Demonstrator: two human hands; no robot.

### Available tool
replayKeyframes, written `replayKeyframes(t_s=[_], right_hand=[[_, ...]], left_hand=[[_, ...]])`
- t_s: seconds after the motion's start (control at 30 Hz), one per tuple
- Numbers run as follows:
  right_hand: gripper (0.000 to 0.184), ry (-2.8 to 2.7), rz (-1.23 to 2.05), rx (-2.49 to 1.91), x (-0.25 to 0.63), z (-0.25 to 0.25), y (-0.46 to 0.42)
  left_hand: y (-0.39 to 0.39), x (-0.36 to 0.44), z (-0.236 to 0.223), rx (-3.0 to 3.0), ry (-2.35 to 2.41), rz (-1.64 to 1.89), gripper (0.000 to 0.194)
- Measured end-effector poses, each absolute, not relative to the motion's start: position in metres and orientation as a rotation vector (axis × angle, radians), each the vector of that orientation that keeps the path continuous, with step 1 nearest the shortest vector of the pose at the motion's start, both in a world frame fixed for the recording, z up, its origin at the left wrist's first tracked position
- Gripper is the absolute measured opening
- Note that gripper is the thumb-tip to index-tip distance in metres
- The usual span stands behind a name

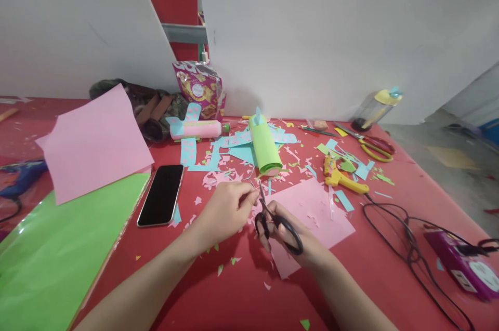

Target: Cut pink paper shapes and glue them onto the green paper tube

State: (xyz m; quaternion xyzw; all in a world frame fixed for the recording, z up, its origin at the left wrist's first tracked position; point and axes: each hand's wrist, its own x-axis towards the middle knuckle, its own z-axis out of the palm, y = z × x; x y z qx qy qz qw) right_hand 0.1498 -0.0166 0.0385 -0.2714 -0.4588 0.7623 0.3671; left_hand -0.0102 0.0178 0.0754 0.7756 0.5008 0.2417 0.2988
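Head view: R hand point(306, 235) holds the scissors point(276, 218), fingers in the black loops; L hand point(224, 209) makes a narrow pinch near the blades, but if a small scrap is inside, I cannot tell. They are above the middle of the red table point(234, 300), just over the L side of the pink sheet point(339, 222). Scissors are prob. light and stiff, w/ smooth handles, so the loops are the best hold. Pink sheet seems thin and soft, may slide or crease; better to take it flat by its R corner. Green tube point(265, 146) is just beyond the hands, prob. light and easy to dent. Toward the near side of the table is more room, w/ only a few scraps; phone point(160, 196) limits the L side, glue gun point(335, 177) and cord point(409, 237) limit the way to the R edge.
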Motion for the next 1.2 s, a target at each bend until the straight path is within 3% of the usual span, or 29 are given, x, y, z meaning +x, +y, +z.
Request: replayKeyframes(t_s=[1.2], right_hand=[[0.037, -1.152, 1.740, -0.840, 0.134, 0.024, -0.031]], left_hand=[[0.002, 0.010, 0.061, 1.807, 1.439, 0.900, 0.029]])
